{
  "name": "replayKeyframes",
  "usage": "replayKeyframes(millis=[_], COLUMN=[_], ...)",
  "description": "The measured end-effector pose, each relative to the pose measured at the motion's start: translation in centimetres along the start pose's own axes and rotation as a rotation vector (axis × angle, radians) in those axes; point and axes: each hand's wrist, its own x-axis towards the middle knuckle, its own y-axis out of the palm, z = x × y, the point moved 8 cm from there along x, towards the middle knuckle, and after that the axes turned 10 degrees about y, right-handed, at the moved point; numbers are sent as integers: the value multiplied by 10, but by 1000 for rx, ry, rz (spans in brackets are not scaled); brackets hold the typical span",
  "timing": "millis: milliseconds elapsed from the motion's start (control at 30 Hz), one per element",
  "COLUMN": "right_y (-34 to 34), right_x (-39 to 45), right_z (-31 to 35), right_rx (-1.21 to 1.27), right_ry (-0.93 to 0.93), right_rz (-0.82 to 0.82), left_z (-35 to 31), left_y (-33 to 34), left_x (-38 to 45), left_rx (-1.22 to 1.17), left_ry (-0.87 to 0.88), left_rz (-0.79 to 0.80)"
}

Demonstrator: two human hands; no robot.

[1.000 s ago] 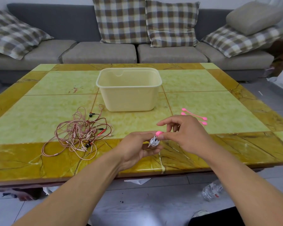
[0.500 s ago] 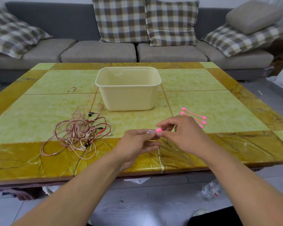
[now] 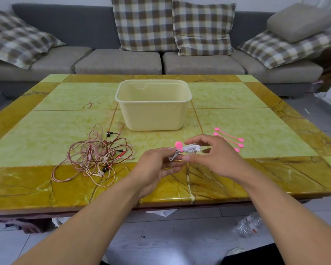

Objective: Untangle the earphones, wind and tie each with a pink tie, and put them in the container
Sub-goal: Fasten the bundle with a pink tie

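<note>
Here both hands (image 3: pixel 157 165) (image 3: pixel 218 159) grip the wound white earphones (image 3: pixel 189 149), pink tie (image 3: pixel 179 145) on.

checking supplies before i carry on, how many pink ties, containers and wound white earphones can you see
pink ties: 4, one wrapped on the white bundle, three loose on the table
containers: 1, cream tub
wound white earphones: 1, held between the left hand and right hand
total: 6
The tangled pinkish cables cannot be counted apart.
</note>
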Motion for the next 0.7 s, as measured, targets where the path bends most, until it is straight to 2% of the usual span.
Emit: replayKeyframes(millis=[67,167,333,533,633,700], right_y=[4,6,5,16,19,21], right_x=[-1,0,4,8,10,11], right_z=[-1,-1,-4,-8,-4,0], right_rx=[84,135,255,476,649,658], right_ry=[-14,-19,74,170,184,162], right_rz=[48,28,18,96,135,142], left_z=[0,1,-7,-14,-17,-17], left_y=[-1,-3,-7,-17,-20,-23], left_x=[1,1,2,5,6,6], left_rx=[-16,3,40,157,145,125], left_ry=[-13,-3,79,167,188,197], left_rz=[-13,-30,-37,-84,-104,-146])
